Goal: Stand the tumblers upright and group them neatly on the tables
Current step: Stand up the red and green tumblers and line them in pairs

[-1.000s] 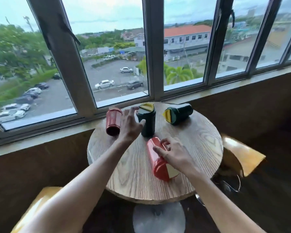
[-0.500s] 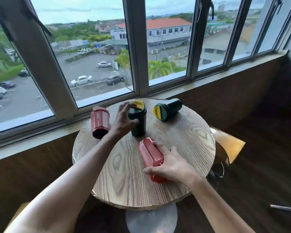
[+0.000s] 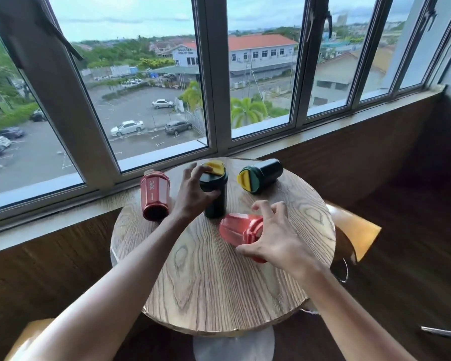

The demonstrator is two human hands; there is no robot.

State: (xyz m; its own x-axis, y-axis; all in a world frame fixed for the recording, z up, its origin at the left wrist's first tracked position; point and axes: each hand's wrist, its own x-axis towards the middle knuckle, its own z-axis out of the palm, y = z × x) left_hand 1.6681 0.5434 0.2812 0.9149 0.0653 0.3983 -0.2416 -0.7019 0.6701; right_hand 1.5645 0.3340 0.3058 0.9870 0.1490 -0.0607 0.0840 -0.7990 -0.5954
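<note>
On the round wooden table (image 3: 219, 287) a dark green tumbler (image 3: 215, 201) with a yellow lid stands upright. My left hand (image 3: 193, 194) grips it near the top. A second green tumbler (image 3: 262, 178) lies on its side at the back right, lid facing left. A red tumbler (image 3: 154, 195) lies at the back left with its base toward me. Another red tumbler (image 3: 235, 227) lies near the middle, base pointing left. My right hand (image 3: 274, 238) has its fingers and thumb curled round the lid end, which it hides.
The table stands against a windowsill (image 3: 323, 136) under large windows. A yellow stool (image 3: 357, 230) sits at the table's right edge and another (image 3: 29, 337) at the lower left. A metal bar (image 3: 443, 332) shows at the far right.
My right hand has slid from the red tumbler's side to its lid end, and that tumbler has swung so its base points left. My left hand stays on the upright green tumbler.
</note>
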